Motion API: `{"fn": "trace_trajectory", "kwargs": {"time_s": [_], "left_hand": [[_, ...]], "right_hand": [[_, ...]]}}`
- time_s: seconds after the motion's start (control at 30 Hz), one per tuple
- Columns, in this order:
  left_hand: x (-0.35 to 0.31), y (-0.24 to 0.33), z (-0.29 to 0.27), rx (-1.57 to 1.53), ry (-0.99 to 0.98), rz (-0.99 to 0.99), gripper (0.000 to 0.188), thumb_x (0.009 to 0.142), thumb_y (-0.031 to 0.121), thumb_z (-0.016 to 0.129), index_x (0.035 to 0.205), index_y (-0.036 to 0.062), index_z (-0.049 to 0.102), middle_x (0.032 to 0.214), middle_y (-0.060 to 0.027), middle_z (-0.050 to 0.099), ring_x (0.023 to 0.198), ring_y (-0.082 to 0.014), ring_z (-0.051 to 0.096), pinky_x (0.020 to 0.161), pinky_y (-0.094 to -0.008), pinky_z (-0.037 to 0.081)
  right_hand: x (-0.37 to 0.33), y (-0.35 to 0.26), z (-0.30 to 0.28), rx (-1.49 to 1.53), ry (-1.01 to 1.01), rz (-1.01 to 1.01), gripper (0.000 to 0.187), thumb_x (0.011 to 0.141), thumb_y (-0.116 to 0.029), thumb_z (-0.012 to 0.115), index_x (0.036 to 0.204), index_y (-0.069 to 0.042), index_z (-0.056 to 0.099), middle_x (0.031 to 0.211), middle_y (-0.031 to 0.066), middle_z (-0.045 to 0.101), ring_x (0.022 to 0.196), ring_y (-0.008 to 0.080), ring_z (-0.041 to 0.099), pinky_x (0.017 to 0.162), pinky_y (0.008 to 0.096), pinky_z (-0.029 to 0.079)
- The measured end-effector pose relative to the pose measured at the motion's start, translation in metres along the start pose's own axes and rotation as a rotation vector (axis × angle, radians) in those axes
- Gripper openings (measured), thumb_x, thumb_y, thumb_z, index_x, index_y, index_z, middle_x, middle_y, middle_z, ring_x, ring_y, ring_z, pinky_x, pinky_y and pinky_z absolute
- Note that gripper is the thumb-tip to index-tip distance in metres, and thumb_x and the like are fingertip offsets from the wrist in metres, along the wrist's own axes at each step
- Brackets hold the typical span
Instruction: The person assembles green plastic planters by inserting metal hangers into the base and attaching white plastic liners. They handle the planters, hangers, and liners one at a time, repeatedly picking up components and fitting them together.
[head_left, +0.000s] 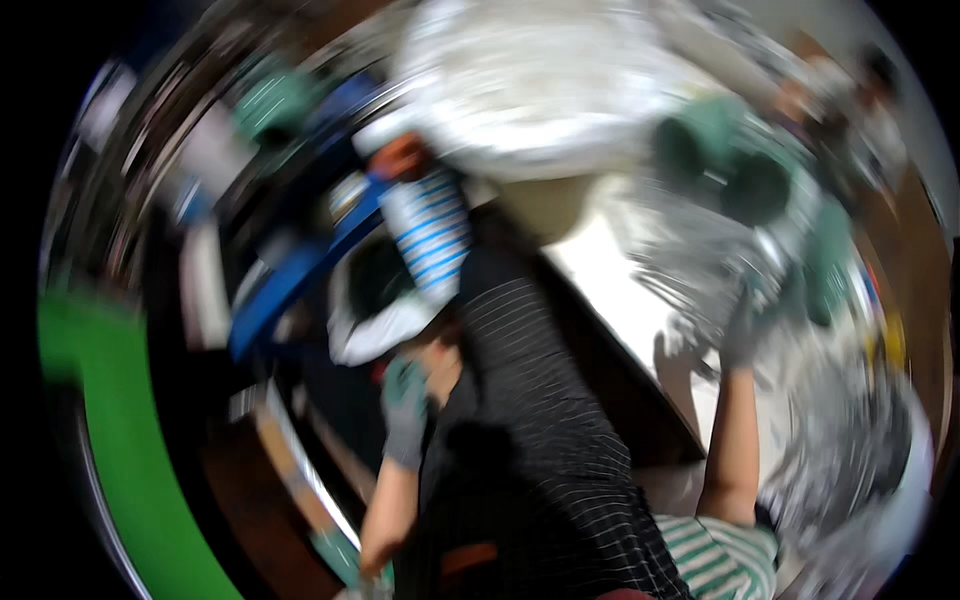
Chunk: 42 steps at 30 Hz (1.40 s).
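Motion smears most of the picture. My left hand [405, 410], in a grey and green work glove, is low beside the dark pinstriped cloth [540, 380] over my lap. Its fingers look bent, and whether they hold anything is not clear. Close to its fingertips are a tan, blurred shape [441, 368] and a white rim or strap [378, 335]. My right hand [742, 335], gloved too, reaches over the white tabletop [625, 285] at a heap of shiny, clear plastic-like material [690, 245]. Its fingers are too blurred to read.
Green cylinders [755, 185] lie beyond my right hand. A large white plastic-wrapped bundle [530, 80] fills the far middle. Left of me are a blue bar [300, 270], a blue-striped white bag or cloth [430, 235] and a green panel [110, 400]. More clear plastic [850, 450] sits at the right.
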<state>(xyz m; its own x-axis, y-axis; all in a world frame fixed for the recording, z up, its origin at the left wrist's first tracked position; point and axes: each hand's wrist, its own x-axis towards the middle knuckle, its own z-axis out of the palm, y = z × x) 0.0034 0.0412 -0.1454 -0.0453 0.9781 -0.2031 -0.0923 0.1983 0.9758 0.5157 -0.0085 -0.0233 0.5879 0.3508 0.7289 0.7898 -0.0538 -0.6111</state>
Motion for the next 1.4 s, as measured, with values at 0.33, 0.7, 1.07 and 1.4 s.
{"fn": "trace_trajectory", "kwargs": {"time_s": [0.33,0.7,1.07,1.4], "left_hand": [[-0.056,0.038,-0.126,0.805,0.747,0.428,0.051,0.088,0.027,0.077,0.129,0.0032,0.059,0.124,-0.0241,0.063,0.114,-0.0413,0.062,0.099,-0.0476,0.051],[-0.336,-0.156,-0.382,1.183,0.909,-1.488,0.057,0.082,0.052,0.073,0.125,0.0154,0.075,0.126,-0.0121,0.074,0.115,-0.0303,0.069,0.095,-0.0455,0.055],[-0.227,0.004,-0.307,1.560,1.077,-0.303,0.052,0.081,0.045,0.078,0.109,0.0019,0.072,0.131,-0.0243,0.058,0.133,-0.0420,0.047,0.114,-0.0589,0.034],[-0.101,0.137,-0.121,-0.085,0.304,0.383,0.039,0.086,0.016,0.060,0.120,-0.0011,0.062,0.115,-0.0087,0.060,0.104,-0.0190,0.059,0.089,-0.0321,0.051]], "right_hand": [[-0.220,-0.176,0.058,0.648,-1.324,-0.217,0.048,0.094,-0.010,0.073,0.137,0.005,0.058,0.136,0.0214,0.061,0.124,0.0370,0.058,0.110,0.0464,0.044],[-0.201,-0.213,0.077,0.524,-1.531,-0.229,0.033,0.095,-0.010,0.072,0.125,0.003,0.066,0.123,0.0201,0.067,0.114,0.0348,0.065,0.102,0.0414,0.049],[-0.194,-0.272,0.104,0.737,-1.384,-0.460,0.033,0.088,-0.017,0.080,0.118,-0.005,0.071,0.109,0.0140,0.072,0.100,0.0322,0.069,0.088,0.0420,0.055],[-0.265,-0.299,0.141,1.338,-1.532,0.527,0.110,0.083,-0.028,0.090,0.165,-0.002,0.022,0.164,0.0151,0.039,0.152,0.0253,0.036,0.122,0.0424,0.035]]}}
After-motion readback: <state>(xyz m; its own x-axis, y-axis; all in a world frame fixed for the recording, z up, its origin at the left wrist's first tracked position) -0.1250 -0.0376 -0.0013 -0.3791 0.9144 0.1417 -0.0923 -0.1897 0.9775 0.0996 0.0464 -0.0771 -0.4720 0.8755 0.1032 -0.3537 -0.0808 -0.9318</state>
